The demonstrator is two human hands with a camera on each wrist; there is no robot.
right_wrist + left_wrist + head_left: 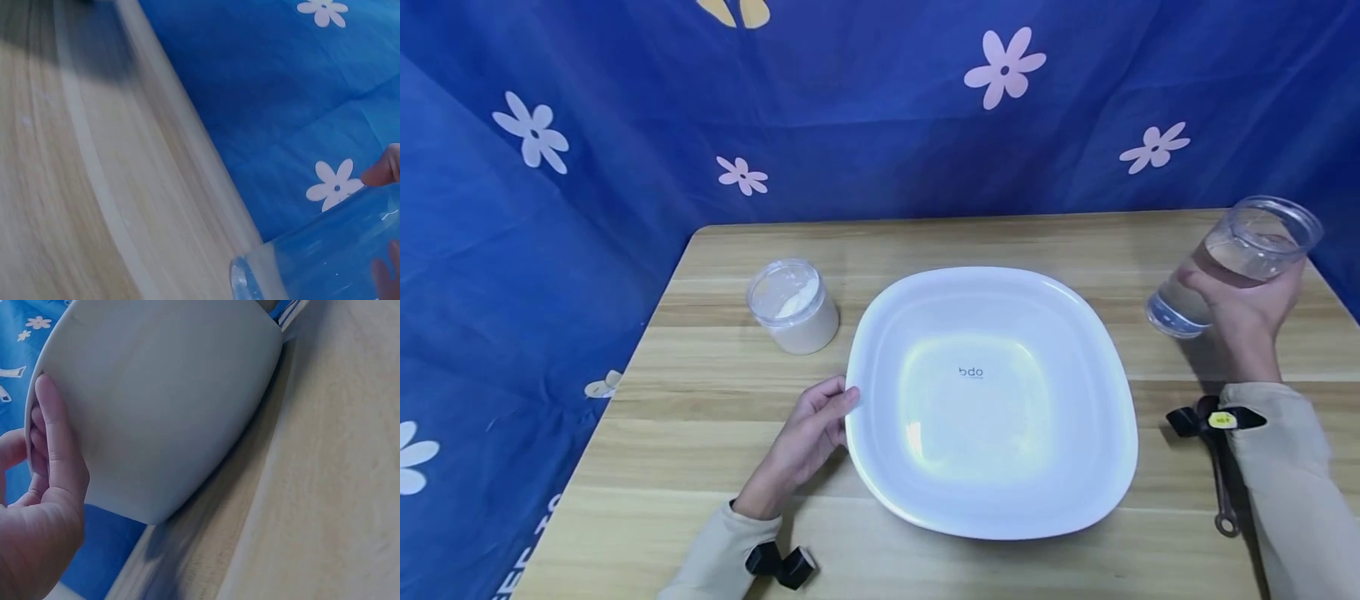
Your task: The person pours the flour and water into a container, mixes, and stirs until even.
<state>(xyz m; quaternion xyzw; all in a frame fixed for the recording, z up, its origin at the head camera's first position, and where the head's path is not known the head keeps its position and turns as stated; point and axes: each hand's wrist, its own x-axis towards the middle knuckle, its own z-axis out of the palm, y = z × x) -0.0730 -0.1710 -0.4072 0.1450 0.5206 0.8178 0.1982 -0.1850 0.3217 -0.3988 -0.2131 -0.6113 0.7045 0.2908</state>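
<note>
A wide white basin (992,500) with rounded corners and "bdo" printed on its floor occupies the middle of the wooden table. My left hand (808,429) pinches its left rim, thumb on top and fingers beneath; the left wrist view shows those fingers against the outer wall of the basin (169,406). On the right, my right hand (1258,308) grips a clear jar (1180,296) partly filled with clear liquid. The jar leans, its open mouth to the upper right. Only its lower part and some fingertips show in the right wrist view.
Left of the basin's far corner stands a small clear jar (805,329) of white powder, without a lid. A dark handle with a ring end (1226,523) lies beside the right forearm, partly hidden by the wrist camera. Blue flowered cloth (880,108) hangs behind the table.
</note>
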